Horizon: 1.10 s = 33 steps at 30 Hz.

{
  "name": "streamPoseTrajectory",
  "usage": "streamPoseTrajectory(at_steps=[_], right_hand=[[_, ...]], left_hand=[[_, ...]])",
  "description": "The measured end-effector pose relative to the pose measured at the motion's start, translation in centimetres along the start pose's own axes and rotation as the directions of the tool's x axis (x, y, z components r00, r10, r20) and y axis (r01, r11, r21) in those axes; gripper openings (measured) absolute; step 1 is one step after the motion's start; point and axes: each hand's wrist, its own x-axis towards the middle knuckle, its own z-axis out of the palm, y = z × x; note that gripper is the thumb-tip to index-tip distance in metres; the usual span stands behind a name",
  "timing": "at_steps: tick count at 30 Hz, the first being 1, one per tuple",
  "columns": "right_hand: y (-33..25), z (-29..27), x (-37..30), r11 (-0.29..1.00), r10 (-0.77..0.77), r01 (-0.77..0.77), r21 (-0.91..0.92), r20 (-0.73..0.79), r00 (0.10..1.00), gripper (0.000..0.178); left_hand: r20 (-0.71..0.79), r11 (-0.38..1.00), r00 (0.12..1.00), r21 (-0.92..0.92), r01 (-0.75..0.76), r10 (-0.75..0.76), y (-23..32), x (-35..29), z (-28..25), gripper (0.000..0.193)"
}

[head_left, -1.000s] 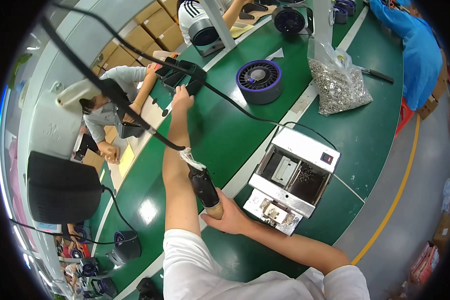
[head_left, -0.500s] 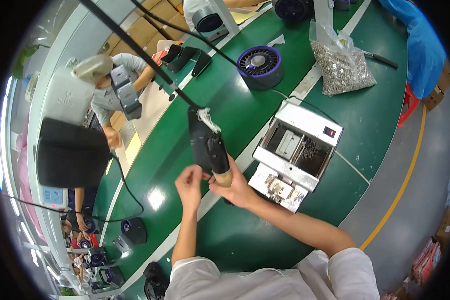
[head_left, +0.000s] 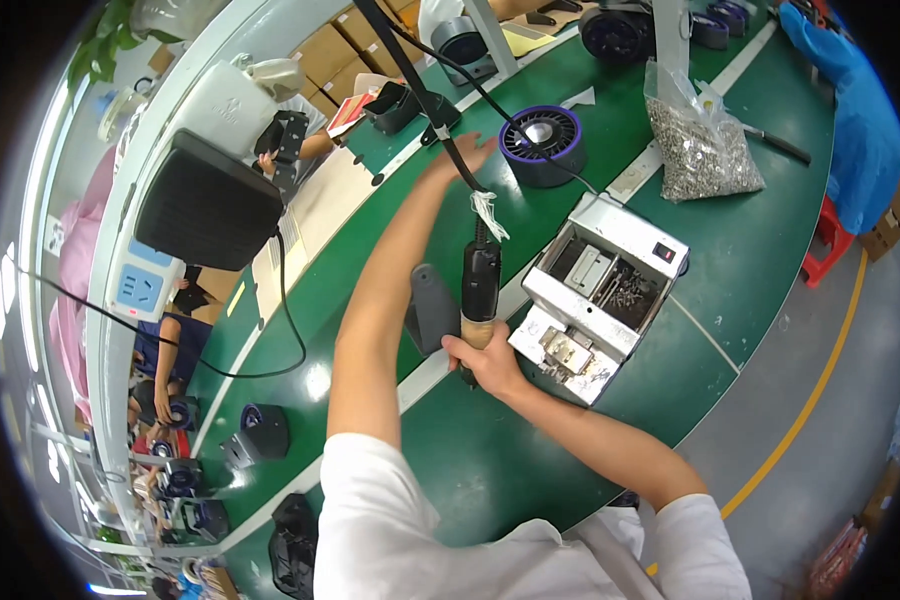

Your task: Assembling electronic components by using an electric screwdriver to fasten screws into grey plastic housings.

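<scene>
**Right hand (head_left: 492, 362) grasps a black, tan-wrapped power screwdriver (head_left: 482, 285); left hand (head_left: 473, 155) stretches out, fingers released**

A raised mark on the white plastic box (head_left: 228, 115) at ten o'clock is too faint to read; the red-and-black rocker switch (head_left: 662, 252) on the silver metal screw feeder (head_left: 602, 213), at two o'clock from the right hand, bears tiny signs, also illegible.

Half a second ago the left hand was close beside the screwdriver. Now it is at twelve o'clock from the right hand, near the round grey fan with a purple rim (head_left: 542, 160). The dark grey, round-ended plate (head_left: 430, 305) now shows clear of it, on the green surface (head_left: 390, 400) at ten o'clock from the right hand.

The black cord (head_left: 462, 160) crosses the left hand, so contact with the fan is hard to judge. The right hand's fingers hide part of the screwdriver's lower end.
</scene>
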Motion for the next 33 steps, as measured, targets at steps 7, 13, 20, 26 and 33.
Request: streamPoseTrajectory(at_steps=[7,13,20,26,33], right_hand=[[1.0,0.5,1.4,0.992,-0.066,0.079,0.096,-0.137,0.988,0.017],[-0.3,0.0,0.9,0.994,-0.06,0.07,0.083,-0.115,0.992,0.023],[0.4,0.7,-0.1,0.991,-0.016,0.021,0.135,-0.036,0.999,0.032],[-1.8,1.0,-0.7,1.0,-0.001,0.001,-0.009,0.056,0.998,0.036],[-8.1,1.9,-4.6,0.934,0.338,-0.3,-0.196,0.205,0.919,0.037]], left_hand=[[0.107,0.623,0.967,-0.747,0.231,-0.23,4.6,1.6,4.3,0.052],[0.094,0.284,0.956,-0.943,0.176,-0.279,7.6,-5.4,1.7,0.05],[-0.376,0.532,0.828,-0.839,-0.115,-0.415,2.3,-14.7,-1.3,0.041],[-0.822,0.92,0.567,-0.261,-0.294,-0.052,0.2,-29.6,-8.9,0.042],[-0.708,0.913,0.674,-0.103,-0.394,0.21,1.7,-45.2,-9.9,0.055]])
